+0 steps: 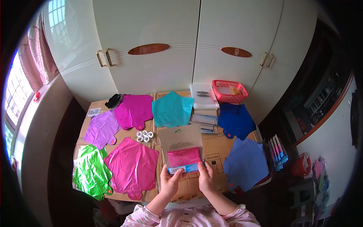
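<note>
I hold a flat clear packet [184, 159] with a pink folded balloon inside and a blue strip along its lower edge. My left hand [170, 182] grips its lower left corner and my right hand [206, 177] grips its lower right corner. Behind the packet lies a brown paper bag [180, 137] on the cardboard-covered table [215, 145]. A pink foil balloon [132, 165] lies flat just left of my left hand.
Flat foil balloons ring the table: green [90, 172], lilac [102, 128], magenta [134, 111], teal [172, 109], dark blue [235, 120], lighter blue [245, 163]. White tape rolls [145, 136], stacked packets [204, 113], a red basket [229, 90], white wardrobe doors [151, 45] behind.
</note>
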`<state>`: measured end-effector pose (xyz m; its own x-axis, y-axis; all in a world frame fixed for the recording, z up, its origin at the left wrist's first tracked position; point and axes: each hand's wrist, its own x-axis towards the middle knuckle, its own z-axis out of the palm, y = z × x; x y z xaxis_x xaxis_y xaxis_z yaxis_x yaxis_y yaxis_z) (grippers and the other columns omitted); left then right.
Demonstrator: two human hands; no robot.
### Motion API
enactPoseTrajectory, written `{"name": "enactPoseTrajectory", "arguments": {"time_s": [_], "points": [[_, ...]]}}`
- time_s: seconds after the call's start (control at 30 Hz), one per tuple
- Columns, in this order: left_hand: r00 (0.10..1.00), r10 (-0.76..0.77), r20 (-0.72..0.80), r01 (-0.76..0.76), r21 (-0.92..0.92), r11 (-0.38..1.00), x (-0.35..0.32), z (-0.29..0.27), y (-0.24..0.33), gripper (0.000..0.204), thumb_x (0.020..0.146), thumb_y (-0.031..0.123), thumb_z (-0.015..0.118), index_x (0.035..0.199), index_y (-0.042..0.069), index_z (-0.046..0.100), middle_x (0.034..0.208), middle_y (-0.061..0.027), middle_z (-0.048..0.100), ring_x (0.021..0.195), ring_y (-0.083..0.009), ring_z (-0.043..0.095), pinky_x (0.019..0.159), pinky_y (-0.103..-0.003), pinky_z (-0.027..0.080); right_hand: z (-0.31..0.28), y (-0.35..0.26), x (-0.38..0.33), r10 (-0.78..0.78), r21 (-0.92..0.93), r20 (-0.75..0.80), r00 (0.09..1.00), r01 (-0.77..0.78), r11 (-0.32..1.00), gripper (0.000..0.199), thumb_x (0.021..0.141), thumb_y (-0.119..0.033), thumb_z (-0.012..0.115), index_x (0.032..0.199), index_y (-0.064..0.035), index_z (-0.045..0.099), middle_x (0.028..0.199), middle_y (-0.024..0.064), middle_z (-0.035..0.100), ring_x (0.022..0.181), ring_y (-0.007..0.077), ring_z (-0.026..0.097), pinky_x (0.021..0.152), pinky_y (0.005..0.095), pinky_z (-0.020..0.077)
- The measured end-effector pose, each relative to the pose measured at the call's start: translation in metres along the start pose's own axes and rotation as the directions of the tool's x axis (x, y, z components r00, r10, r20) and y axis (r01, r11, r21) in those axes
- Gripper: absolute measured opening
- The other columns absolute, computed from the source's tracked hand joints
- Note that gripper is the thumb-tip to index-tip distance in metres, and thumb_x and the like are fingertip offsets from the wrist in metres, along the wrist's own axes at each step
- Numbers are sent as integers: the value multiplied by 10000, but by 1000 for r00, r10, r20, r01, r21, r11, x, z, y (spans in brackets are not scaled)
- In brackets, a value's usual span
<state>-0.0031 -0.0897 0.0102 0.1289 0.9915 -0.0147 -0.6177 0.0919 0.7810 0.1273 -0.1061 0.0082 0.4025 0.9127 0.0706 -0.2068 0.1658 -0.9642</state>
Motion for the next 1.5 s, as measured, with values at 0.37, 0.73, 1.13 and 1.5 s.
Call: {"name": "enactPoseTrajectory", "arguments": {"time_s": [0.37,0.73,1.13,1.5], "points": [[1000,0,-26,-1,-26,1000,1,-3,1,226,879,-3,599,1070,58,494,982,-53,627,847,-136,637,729,-291,563,0,-25,2,88,82,218,972,-108,991,196,964,-195,526,893,-17,566,800,-6,599,735,64,552,689,224,452],[994,0,-105,0,7,1000,4,-3,-3,177,857,22,646,955,39,501,858,-93,659,697,-151,653,625,-265,534,-10,3,4,-22,69,211,977,8,998,120,936,-139,575,932,-19,582,838,23,648,754,77,604,714,235,491],[997,-67,-28,60,-201,978,2,-6,-23,141,887,66,609,1018,19,596,938,-57,663,825,-138,631,763,-282,503,-1,25,-12,125,199,124,984,-148,969,97,921,-166,605,953,-76,598,818,-42,593,725,41,515,689,197,425],[959,-149,240,45,390,920,-5,-64,27,133,862,30,655,986,-16,675,896,-19,674,813,-64,594,736,-220,485,-66,-72,56,43,-39,425,904,-30,999,361,953,-289,536,1175,-13,607,1026,75,655,901,102,591,803,248,463]]}}
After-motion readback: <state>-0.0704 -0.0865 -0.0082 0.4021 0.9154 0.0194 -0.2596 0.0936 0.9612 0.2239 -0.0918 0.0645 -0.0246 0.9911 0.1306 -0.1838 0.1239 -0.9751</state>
